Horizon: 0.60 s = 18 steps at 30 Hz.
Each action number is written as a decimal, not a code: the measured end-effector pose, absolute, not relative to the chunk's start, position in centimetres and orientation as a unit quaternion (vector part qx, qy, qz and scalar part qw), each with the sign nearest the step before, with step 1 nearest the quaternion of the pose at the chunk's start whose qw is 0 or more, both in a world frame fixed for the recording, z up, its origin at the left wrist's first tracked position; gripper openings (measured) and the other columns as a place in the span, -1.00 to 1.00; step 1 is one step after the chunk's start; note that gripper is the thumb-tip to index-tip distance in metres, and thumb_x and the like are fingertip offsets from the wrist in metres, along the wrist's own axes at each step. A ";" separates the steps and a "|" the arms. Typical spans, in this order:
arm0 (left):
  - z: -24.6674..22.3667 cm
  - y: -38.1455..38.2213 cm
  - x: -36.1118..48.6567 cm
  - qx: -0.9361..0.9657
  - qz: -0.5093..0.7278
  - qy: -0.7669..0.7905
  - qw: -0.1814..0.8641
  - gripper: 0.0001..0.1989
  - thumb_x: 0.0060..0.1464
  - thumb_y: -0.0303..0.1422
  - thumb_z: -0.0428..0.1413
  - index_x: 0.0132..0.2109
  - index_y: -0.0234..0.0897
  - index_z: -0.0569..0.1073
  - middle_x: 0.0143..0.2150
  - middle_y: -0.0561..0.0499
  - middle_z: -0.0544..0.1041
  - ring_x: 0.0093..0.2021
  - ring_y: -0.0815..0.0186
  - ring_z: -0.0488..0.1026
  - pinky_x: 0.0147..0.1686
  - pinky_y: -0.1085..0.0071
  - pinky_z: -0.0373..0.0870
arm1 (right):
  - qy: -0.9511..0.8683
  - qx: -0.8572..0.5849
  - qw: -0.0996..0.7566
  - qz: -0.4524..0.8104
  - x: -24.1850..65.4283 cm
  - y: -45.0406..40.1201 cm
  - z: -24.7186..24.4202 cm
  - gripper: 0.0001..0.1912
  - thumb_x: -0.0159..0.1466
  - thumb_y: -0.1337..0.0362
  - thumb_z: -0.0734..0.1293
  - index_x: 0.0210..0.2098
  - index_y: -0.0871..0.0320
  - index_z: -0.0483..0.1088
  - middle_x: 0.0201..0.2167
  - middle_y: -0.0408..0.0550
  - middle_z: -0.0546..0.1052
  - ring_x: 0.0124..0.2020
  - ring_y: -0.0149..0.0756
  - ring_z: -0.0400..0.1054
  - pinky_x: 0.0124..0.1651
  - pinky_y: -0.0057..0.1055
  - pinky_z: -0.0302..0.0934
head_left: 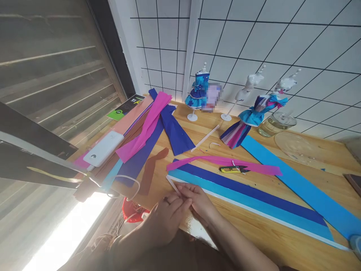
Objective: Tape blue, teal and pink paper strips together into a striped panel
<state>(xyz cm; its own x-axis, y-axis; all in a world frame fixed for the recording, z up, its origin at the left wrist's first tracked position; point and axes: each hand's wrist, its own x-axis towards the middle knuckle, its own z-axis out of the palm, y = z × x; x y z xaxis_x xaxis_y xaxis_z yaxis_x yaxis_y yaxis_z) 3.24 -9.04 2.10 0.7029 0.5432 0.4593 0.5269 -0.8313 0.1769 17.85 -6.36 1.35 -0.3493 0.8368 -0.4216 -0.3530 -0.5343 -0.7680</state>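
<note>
Near the front of the wooden table, both hands are drawn together at one end of a narrow white strip that looks like tape. My right hand pinches this piece, its fingers pressed together. Close against it, my left hand is closed too; what its fingertips hold is hidden. Just beyond lies a long crepe-paper band, dark blue and turquoise, with a white edge along its near side. Across its far side lie a pink crepe strip and yellow-and-black thread snips.
Colored crepe strips and a white power bank lie left. Small mannequins stand at the back, one in a blue dress, one bare, one in a multicolored dress. A glass jar and bright blue band are right.
</note>
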 end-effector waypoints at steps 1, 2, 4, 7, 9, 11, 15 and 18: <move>2.4 -9.1 3.6 0.924 0.267 0.272 0.019 -0.56 0.14 -0.50 -0.18 0.17 -0.52 0.18 -0.19 -0.25 0.51 -0.12 0.13 0.44 -0.19 0.19 0.43 | -0.268 -0.418 0.384 0.778 18.0 -6.4 1.4 -0.61 0.04 0.00 0.44 -0.33 0.22 0.47 -0.44 -0.08 0.50 -0.43 -0.40 0.35 -0.35 -0.49 0.20; 2.7 -9.2 3.8 0.925 0.279 0.256 0.023 -0.57 0.14 -0.52 -0.18 0.15 -0.53 0.19 -0.21 -0.23 0.52 -0.14 0.15 0.44 -0.17 0.18 0.43 | -0.250 -0.421 0.378 0.786 18.2 -6.5 1.6 -0.61 0.02 0.03 0.46 -0.33 0.23 0.47 -0.46 -0.08 0.49 -0.45 -0.42 0.34 -0.37 -0.50 0.18; 3.0 -9.2 4.3 0.928 0.290 0.233 0.029 -0.61 0.14 -0.56 -0.18 0.11 -0.52 0.24 -0.26 -0.19 0.53 -0.21 0.20 0.44 -0.17 0.19 0.43 | -0.239 -0.435 0.360 0.790 18.6 -6.5 1.9 -0.57 -0.06 0.08 0.51 -0.31 0.24 0.47 -0.49 -0.10 0.48 -0.50 -0.45 0.32 -0.42 -0.52 0.15; 2.9 -9.3 4.9 0.927 0.304 0.216 0.028 -0.66 0.13 -0.56 -0.15 0.04 -0.48 0.31 -0.30 -0.13 0.53 -0.24 0.24 0.43 -0.20 0.27 0.44 | -0.285 -0.472 0.337 0.763 19.7 -6.5 2.3 -0.57 -0.11 0.07 0.51 -0.35 0.24 0.46 -0.54 -0.14 0.46 -0.58 -0.49 0.25 -0.49 -0.53 0.07; 2.6 -9.3 4.9 0.926 0.318 0.202 0.040 -0.69 0.15 -0.49 -0.12 0.03 -0.45 0.32 -0.25 -0.13 0.53 -0.20 0.24 0.42 -0.19 0.28 0.42 | -0.327 -0.488 0.331 0.738 21.1 -6.5 2.7 -0.61 -0.08 0.04 0.48 -0.45 0.24 0.44 -0.61 -0.16 0.43 -0.62 -0.50 0.20 -0.51 -0.52 0.05; 2.5 -9.1 4.7 0.926 0.314 0.199 0.072 -0.65 0.19 -0.31 -0.08 0.06 -0.41 0.30 -0.16 -0.15 0.52 -0.14 0.21 0.40 -0.14 0.25 0.40 | -0.385 -0.504 0.314 0.706 23.0 -6.8 3.1 -0.61 -0.01 -0.01 0.43 -0.56 0.22 0.39 -0.66 -0.15 0.40 -0.61 -0.47 0.19 -0.47 -0.48 0.08; 2.2 -8.2 3.6 0.928 0.273 0.233 0.100 -0.47 0.16 -0.07 -0.05 0.09 -0.43 0.29 -0.10 -0.21 0.50 -0.05 0.15 0.38 -0.05 0.19 0.35 | -0.491 -0.576 0.264 0.597 27.8 -9.0 4.1 -0.56 0.13 -0.09 0.28 -0.58 0.18 0.33 -0.64 -0.14 0.36 -0.56 -0.40 0.20 -0.41 -0.41 0.11; 1.9 -7.1 2.7 0.924 0.266 0.264 0.076 -0.61 0.20 -0.21 -0.06 0.05 -0.40 0.33 -0.13 -0.18 0.52 -0.08 0.18 0.41 -0.08 0.22 0.37 | -0.511 -0.650 0.246 0.505 32.1 -11.7 4.5 -0.54 0.17 -0.11 0.22 -0.53 0.17 0.36 -0.60 -0.10 0.38 -0.52 -0.34 0.23 -0.40 -0.41 0.14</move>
<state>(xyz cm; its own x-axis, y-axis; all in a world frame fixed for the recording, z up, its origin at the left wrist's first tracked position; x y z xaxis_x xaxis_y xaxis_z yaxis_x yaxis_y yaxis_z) 2.68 -7.07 1.90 0.7189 0.5289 0.4511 0.4480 -0.8487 0.2811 32.06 -11.72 4.46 -0.0329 0.9135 -0.4056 0.4159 -0.3565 -0.8366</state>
